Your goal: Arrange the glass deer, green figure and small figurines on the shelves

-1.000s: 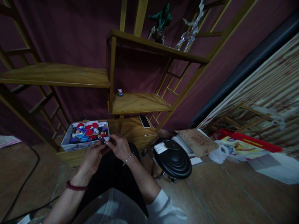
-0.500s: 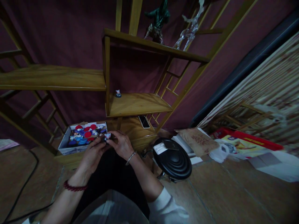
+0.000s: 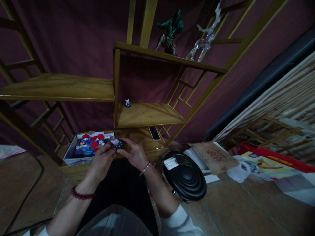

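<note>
A small figurine with a pale body and a dark round base is held between both hands over my lap. The fingers of my left hand close on its left side. My right hand pinches the base from the right with thumb and fingers. Just left of the hands, an open white box holds several small blue, white and red figures. A similar little figurine stands upright at the left end of the middle shelf.
A phone lies on the low cabinet top. On the upper shelf stand a green hooded statue and a clear deer ornament. To my right are a black round stool, cardboard, a plastic bag and a red-yellow box.
The figurine has turned in my fingers, so its dark base now shows toward me. My view has tilted slightly, shifting the shelves down and right.
</note>
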Demonstrator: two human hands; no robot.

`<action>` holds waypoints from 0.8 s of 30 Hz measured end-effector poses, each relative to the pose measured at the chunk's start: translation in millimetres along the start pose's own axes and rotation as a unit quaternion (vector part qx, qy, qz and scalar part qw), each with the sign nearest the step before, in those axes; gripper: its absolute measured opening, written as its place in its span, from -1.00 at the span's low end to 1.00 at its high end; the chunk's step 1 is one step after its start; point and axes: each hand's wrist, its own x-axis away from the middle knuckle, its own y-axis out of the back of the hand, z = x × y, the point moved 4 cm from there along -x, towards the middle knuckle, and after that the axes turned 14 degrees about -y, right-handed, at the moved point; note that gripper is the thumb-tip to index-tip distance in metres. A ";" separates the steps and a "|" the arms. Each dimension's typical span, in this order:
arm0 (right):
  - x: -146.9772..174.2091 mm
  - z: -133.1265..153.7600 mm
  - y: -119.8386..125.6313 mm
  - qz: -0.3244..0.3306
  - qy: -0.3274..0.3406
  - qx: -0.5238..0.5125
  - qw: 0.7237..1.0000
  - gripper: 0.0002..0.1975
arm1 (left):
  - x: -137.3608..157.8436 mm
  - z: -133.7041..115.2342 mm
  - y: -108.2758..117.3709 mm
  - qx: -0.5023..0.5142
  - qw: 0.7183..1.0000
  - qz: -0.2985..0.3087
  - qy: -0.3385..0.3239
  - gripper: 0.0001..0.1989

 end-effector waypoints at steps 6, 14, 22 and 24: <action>-3.5 -1.0 10.2 -0.016 -0.006 -0.002 1.000 -0.58 | -4.7 2.6 -11.0 -0.019 0.998 0.053 -0.024 -0.80; -11.2 -6.7 29.4 -0.044 -0.012 -0.013 0.999 -0.62 | -12.8 2.0 -29.7 -0.055 0.994 0.088 -0.043 -0.63; -21.6 -8.5 51.5 -0.081 -0.006 -0.008 0.997 -0.63 | -17.7 -6.9 -54.3 -0.039 0.993 0.099 -0.055 -0.72; -25.2 -10.6 56.4 -0.092 -0.007 -0.001 0.996 -0.63 | -18.4 -7.3 -62.2 -0.038 0.992 0.110 -0.056 -0.71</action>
